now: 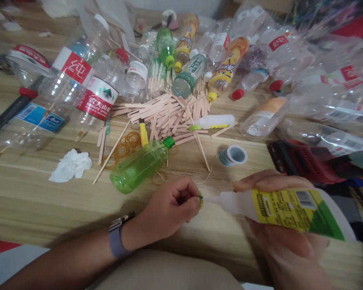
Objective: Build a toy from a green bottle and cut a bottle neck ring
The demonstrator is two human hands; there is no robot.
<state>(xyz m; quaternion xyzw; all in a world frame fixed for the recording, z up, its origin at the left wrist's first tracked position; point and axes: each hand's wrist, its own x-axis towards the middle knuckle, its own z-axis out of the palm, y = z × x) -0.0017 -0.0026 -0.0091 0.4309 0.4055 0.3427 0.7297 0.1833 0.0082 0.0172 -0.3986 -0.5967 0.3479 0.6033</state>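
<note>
My left hand (174,205), with a watch on its wrist, pinches a small green bottle cap (201,200) between thumb and fingers. Wrapped in my right hand (286,241) is a white glue bottle (280,206) with a yellow and green label. It lies tipped on its side in the air, its thin nozzle pointing left at the cap. Whether the tip touches the cap I cannot tell. Just beyond my left hand, a capless green plastic bottle (139,165) rests on the table. A spool of thread (234,156) stands past the glue bottle.
Craft sticks (160,114) are heaped mid-table beside rubber bands (125,147) and a second glue bottle (216,121). Plastic bottles crowd the back, including one with a red label (97,96). Crumpled tissue (71,165) lies left; a red and black tool (308,159) lies right.
</note>
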